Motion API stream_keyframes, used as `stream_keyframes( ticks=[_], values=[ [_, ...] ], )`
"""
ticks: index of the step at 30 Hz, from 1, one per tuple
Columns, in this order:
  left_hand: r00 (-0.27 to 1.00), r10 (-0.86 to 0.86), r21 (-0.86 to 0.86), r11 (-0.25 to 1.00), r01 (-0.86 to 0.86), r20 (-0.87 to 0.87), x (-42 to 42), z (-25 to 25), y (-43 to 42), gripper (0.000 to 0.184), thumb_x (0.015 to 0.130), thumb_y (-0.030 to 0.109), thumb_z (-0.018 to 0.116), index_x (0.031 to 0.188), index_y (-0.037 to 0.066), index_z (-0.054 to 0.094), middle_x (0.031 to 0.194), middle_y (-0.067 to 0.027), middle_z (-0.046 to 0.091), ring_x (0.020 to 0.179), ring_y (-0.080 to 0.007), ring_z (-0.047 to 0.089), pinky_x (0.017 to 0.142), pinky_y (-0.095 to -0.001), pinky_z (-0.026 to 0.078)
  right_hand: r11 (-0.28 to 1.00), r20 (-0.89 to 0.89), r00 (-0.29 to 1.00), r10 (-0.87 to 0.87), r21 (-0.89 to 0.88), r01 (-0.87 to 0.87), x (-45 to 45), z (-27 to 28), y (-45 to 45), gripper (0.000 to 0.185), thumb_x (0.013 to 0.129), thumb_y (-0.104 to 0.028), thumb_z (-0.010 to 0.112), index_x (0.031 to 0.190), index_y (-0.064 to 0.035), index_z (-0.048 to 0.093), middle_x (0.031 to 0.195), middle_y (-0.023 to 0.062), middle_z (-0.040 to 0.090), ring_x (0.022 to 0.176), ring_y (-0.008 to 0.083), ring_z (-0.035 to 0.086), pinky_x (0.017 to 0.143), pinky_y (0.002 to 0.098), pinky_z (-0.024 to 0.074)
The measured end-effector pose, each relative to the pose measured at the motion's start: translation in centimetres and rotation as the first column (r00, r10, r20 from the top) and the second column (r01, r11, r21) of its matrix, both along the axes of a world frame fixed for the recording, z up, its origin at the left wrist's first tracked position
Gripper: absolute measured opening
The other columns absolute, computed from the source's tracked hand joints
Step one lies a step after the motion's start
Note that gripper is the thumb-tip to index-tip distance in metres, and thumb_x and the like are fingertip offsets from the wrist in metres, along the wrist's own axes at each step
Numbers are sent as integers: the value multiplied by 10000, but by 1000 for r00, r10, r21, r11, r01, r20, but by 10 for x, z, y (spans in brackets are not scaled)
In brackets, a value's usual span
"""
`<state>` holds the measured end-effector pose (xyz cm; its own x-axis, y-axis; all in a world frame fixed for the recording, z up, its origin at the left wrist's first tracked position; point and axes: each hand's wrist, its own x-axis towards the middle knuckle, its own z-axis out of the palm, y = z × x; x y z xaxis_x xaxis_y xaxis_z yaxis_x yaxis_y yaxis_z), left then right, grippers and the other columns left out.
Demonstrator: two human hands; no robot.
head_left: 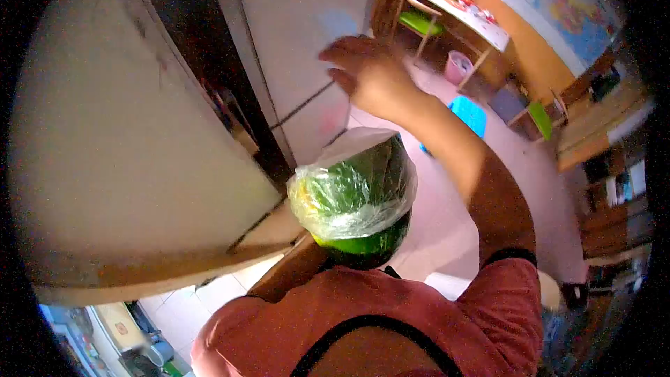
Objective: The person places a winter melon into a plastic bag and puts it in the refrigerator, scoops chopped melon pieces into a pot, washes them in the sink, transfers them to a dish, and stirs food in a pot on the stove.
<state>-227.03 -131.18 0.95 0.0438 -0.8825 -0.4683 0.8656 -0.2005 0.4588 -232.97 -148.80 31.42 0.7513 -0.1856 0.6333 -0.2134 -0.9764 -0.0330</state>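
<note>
A dark green watermelon [363, 185] with a yellow patch is partly covered in clear plastic wrap [349, 220]. It rests close against my chest. My left forearm [289, 269] runs beneath it and bears it, while the left hand itself is hidden behind the fruit. Stretched out ahead, my right hand [363, 73] is empty, its thumb and fingers apart and slightly blurred. It is nearest to a pale door panel [300, 28]; I cannot tell whether it touches it. To the left stands another large pale panel [118, 132], with a dark gap between the two.
Beyond my right arm are a white table [453, 7] with items on it, a green-seated chair [419, 22], a pink bin [458, 68] and a blue stool [467, 115]. Shelves [621, 188] line the right side. A blue mug [160, 352] shows at lower left.
</note>
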Motion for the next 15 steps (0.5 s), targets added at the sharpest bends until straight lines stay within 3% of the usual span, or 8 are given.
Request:
stream_keyframes(
  ticks=[3,5,8,10,11,14,15],
  values=[
    [998,57,-4,998,-57,13,4,0,-28,535,912,457,350,1262,60,426,1233,-109,489,1136,-193,455,954,-335,371,914,-56,995,80,-395,-95,82,6,-40,280,815,-152,499,1069,-86,598,1233,109,497,1161,260,446,987,389,348],
    [996,92,8,996,-92,10,17,-3,-39,534,912,456,349,1262,60,426,1233,-108,489,1136,-193,455,955,-334,370,841,-146,987,60,-525,-129,150,3,-43,311,809,-178,493,1088,-86,595,1293,117,451,1241,254,366,1056,429,245],
    [990,138,13,990,-138,28,31,-3,-66,533,913,455,348,1262,60,426,1233,-108,489,1136,-193,454,955,-334,369,815,-231,957,173,-512,-271,213,8,-73,323,811,-171,480,1109,-108,590,1329,109,414,1290,251,289,1084,459,154],
    [981,196,14,980,-196,10,38,2,-55,532,914,454,347,1262,60,426,1233,-108,489,1136,-193,454,956,-334,368,723,-216,976,-6,-675,-145,250,4,-37,324,815,-157,464,1112,-129,592,1332,91,414,1293,256,285,1086,470,139],
    [979,204,7,979,-204,8,37,-14,9,531,914,453,347,1262,60,426,1233,-108,489,1136,-193,454,956,-334,368,673,-201,978,-60,-731,-110,265,1,7,326,817,-153,459,1113,-136,593,1333,85,414,1294,258,284,1087,474,133],
    [960,278,27,960,-279,18,34,-12,28,530,915,452,346,1262,60,426,1233,-107,489,1136,-192,454,957,-334,367,771,135,963,235,-629,-100,321,-23,-13,359,812,-136,445,1145,-147,577,1304,82,450,1277,269,312,1089,492,95],
    [954,300,35,953,-301,26,33,-12,34,529,915,451,345,1262,60,425,1233,-107,489,1136,-192,454,957,-334,367,835,99,947,306,-506,-217,336,-30,-14,378,806,-131,446,1164,-143,563,1286,83,467,1266,279,327,1090,499,75]
  ],
)
